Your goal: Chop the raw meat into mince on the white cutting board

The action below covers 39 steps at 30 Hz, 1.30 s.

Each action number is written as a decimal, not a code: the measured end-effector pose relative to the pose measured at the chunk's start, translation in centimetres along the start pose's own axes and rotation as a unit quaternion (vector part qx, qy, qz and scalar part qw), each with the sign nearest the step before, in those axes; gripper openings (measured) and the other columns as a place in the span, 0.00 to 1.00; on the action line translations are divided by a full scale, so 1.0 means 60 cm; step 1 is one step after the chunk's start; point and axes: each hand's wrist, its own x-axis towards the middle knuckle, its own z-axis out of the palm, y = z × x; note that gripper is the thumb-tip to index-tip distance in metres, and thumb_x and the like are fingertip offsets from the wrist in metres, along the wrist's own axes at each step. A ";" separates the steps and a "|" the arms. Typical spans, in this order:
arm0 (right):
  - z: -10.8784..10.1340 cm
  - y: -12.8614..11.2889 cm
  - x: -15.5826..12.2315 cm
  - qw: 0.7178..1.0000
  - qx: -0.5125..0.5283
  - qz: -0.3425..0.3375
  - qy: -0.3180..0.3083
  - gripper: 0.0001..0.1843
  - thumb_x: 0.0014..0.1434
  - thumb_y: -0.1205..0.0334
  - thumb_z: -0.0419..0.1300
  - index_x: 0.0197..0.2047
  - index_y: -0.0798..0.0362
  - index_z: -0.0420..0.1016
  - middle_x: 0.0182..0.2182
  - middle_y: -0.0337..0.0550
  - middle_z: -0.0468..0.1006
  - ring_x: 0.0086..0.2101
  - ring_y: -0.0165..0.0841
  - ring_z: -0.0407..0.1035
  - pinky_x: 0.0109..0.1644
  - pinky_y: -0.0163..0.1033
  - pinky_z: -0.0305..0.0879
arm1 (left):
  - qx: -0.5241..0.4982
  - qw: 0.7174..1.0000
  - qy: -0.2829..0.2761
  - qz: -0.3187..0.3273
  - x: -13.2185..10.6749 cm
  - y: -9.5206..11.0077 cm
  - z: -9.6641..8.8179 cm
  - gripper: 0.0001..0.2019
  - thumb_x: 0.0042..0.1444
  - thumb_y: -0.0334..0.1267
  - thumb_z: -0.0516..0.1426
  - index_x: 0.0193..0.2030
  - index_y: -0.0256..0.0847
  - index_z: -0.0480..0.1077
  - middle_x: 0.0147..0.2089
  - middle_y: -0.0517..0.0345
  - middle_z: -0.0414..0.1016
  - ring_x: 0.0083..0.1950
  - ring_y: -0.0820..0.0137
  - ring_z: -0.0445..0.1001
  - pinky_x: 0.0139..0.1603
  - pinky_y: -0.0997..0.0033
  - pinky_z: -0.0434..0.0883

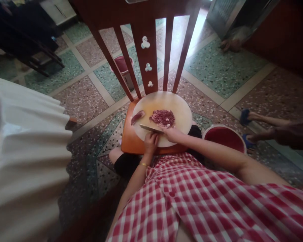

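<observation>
On the round board (pixel 183 111), chopped meat (pixel 163 117) lies near a larger piece (pixel 137 117), the right hand (pixel 171 134) has its fingers wrapped around the knife (pixel 149 128), and the left hand (pixel 150 142), fingers bunched beside the blade, their hold indeterminable, should tuck them clear of its edge.

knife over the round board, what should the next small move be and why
Probably ease the left hand back slightly before any cut: it looks very close to the knife in the right hand's grip, and whatever it may be holding is hidden.
</observation>
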 end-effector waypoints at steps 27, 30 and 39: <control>0.021 0.000 -0.043 0.999 -0.042 -0.015 -0.016 0.23 0.60 0.70 0.43 0.58 0.56 0.57 0.41 0.55 0.74 0.39 0.38 0.71 0.41 0.40 0.64 | 0.035 0.999 0.019 -0.007 -0.023 -0.008 0.014 0.07 0.56 0.34 0.50 0.35 0.38 0.69 0.35 0.51 0.67 0.40 0.66 0.66 0.41 0.66 0.66; 0.028 0.023 -0.073 0.998 -0.049 0.020 -0.032 0.23 0.59 0.70 0.45 0.58 0.55 0.58 0.42 0.55 0.74 0.38 0.38 0.72 0.40 0.39 0.65 | 0.032 0.999 0.019 -0.007 -0.019 -0.004 0.012 0.08 0.56 0.34 0.50 0.36 0.37 0.69 0.35 0.50 0.68 0.41 0.67 0.66 0.42 0.66 0.66; 0.000 -0.016 -0.003 0.999 -0.051 -0.005 0.017 0.21 0.60 0.68 0.45 0.55 0.56 0.62 0.40 0.56 0.74 0.40 0.41 0.71 0.39 0.40 0.65 | 0.010 0.999 0.030 0.029 -0.024 0.004 -0.006 0.09 0.57 0.33 0.51 0.43 0.38 0.70 0.41 0.50 0.70 0.45 0.67 0.67 0.47 0.65 0.67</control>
